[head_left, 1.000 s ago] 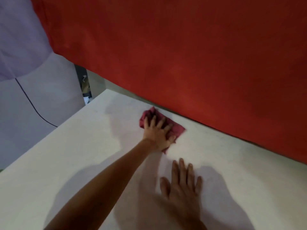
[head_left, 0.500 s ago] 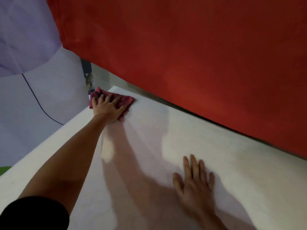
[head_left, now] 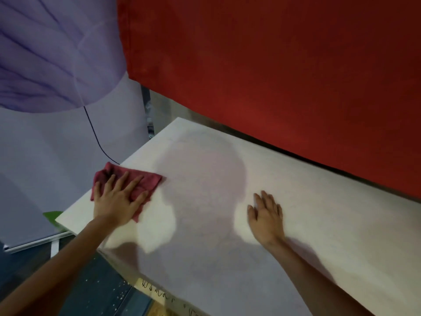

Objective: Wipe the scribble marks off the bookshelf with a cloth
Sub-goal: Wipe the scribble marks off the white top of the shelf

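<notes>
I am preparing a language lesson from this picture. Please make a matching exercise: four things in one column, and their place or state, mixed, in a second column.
1 left hand
2 right hand
3 cloth
4 scribble marks

A below the near edge of the bookshelf top
B flat on the bare bookshelf top
C presses on the cloth
D maroon, at the left edge

Pairs: 1-C, 2-B, 3-D, 4-A

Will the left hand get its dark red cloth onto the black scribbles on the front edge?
Probably yes: left hand presses the dark red cloth on the white top, and nothing lies between it and the black scribbles.
</notes>
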